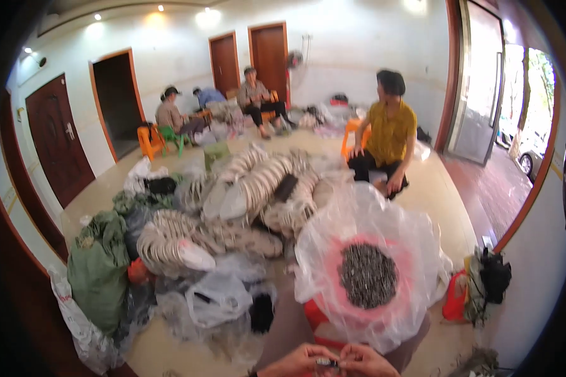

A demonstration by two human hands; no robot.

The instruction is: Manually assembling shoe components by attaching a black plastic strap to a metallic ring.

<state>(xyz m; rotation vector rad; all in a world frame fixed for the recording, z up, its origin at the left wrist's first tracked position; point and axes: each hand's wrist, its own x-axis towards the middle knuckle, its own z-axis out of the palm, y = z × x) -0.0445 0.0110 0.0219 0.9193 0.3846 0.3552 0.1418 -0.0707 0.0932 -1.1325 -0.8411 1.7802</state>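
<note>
At the lower edge, my left hand (297,360) and my right hand (367,361) meet, fingers closed in a pinch. Between them is a small dark piece with a shiny, pale part (326,362); its kind is too small to make out. Just beyond my hands, a pink basin (333,286) lined with clear plastic sheeting (415,251) holds a heap of small dark grey, metallic-looking pieces (368,275). Something red (317,317) shows under the basin's near left side.
Bundles of beige and white striped material (251,188) lie piled ahead on the left. Beside them are clear plastic bags (220,298) and a green sack (99,273). A person in a yellow shirt (393,129) sits beyond the basin; several others sit farther back.
</note>
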